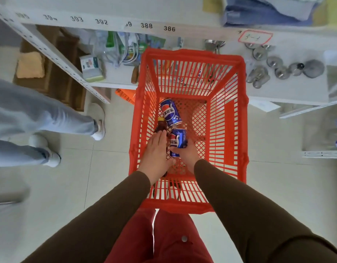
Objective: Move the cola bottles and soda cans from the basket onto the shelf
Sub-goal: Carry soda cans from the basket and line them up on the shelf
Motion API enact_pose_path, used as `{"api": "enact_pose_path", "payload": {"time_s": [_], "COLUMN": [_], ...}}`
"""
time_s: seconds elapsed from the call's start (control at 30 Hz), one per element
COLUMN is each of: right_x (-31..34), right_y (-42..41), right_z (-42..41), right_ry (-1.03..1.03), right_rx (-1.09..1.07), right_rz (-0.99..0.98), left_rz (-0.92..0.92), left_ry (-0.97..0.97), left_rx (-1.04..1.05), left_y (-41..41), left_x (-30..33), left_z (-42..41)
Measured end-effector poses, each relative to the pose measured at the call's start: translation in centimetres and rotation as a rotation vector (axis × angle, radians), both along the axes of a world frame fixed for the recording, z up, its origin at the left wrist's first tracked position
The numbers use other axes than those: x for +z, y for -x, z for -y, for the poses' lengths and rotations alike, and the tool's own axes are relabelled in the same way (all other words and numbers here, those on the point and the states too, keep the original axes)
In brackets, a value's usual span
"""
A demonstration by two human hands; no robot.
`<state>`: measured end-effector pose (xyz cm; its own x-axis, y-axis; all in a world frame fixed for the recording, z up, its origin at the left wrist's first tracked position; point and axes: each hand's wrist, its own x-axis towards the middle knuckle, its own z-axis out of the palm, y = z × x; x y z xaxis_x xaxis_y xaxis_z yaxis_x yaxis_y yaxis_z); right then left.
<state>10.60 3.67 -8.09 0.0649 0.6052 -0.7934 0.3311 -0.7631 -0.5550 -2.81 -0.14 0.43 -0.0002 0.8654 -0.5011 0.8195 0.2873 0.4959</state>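
Both my arms reach down into a red plastic basket (228, 130) standing on the floor in front of the shelf. My right hand (188, 154) is wrapped around a blue soda can (178, 142). A dark cola bottle (161, 126) with a yellow cap lies along the basket's left side, and my left hand (157, 150) rests flat over its body with fingers extended. A second blue soda can (170, 112) lies on its side farther back in the basket. The white shelf (289, 92) stands just beyond the basket.
The shelf board holds metal lidded containers (277, 67), a small box (91, 68) and plastic-wrapped items (124, 48). Another person's legs in light jeans (40, 118) and white shoes stand on the tiled floor at the left. A brown wooden crate (55, 73) sits under the shelf's left end.
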Motion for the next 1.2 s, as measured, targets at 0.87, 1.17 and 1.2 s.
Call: {"api": "enact_pose_path", "payload": {"time_s": [0.87, 1.17, 1.2], "right_x": [7.3, 6.4, 6.4], "right_y": [-5.2, -6.1, -6.1], "right_z": [-1.1, -1.2, -1.2], "right_ry": [0.022, 0.042, 0.042], "right_rx": [-0.425, -0.492, -0.492], "right_rz": [-0.232, -0.256, -0.258], "left_rz": [0.016, 0.376, 0.405], "left_ry": [0.203, 0.344, 0.340], "left_rx": [0.349, 0.604, 0.622], "left_y": [-1.6, -3.0, -3.0], "left_x": [-10.4, -10.8, -10.9], "left_z": [-14.9, -17.9, -17.8]}}
